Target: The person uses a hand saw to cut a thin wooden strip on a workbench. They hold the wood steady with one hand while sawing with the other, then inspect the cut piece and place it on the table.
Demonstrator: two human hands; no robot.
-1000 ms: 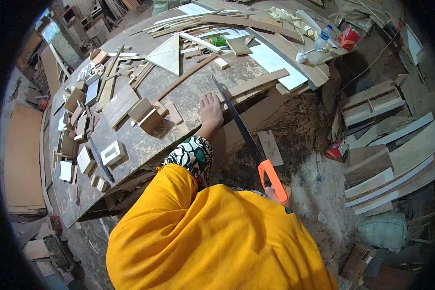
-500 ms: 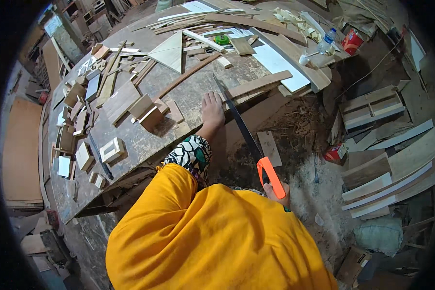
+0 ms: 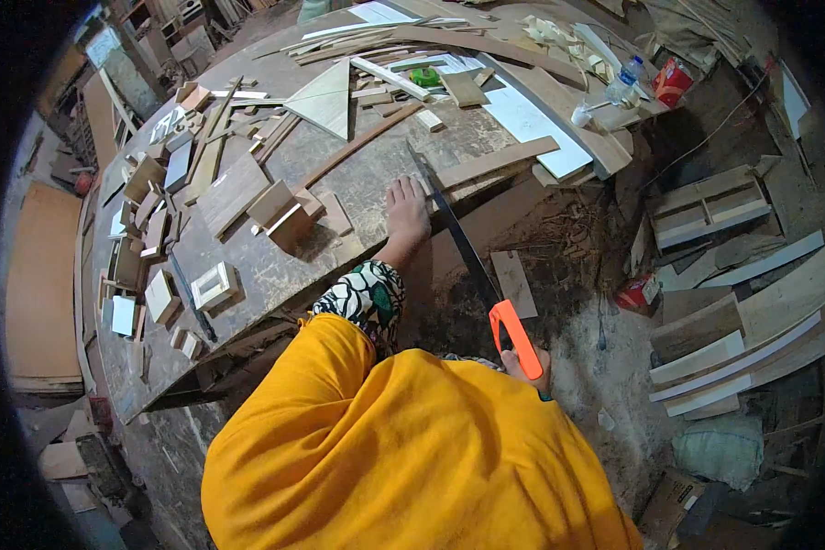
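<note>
I grip a handsaw's orange handle (image 3: 513, 339) in my right hand (image 3: 533, 367), partly hidden behind it. The dark blade (image 3: 466, 245) slants up and away from me across a narrow plank (image 3: 495, 160) at the edge of the worn workbench (image 3: 321, 261). Just left of the blade, my left hand (image 3: 408, 209) lies flat with fingers stretched out near the plank's left end; whether it rests on the plank or the bench under it I cannot tell.
Wood offcuts and small box pieces (image 3: 214, 285) cover the bench, with a green tape measure (image 3: 424, 76), a plastic bottle (image 3: 625, 75) and a red can (image 3: 671, 82). Boards (image 3: 742, 348), an open frame (image 3: 706, 206) and a sack (image 3: 715, 445) lie on the floor at right.
The view has shifted slightly. My left hand stays by the plank and my right hand still holds the saw; the blade has moved very little.
</note>
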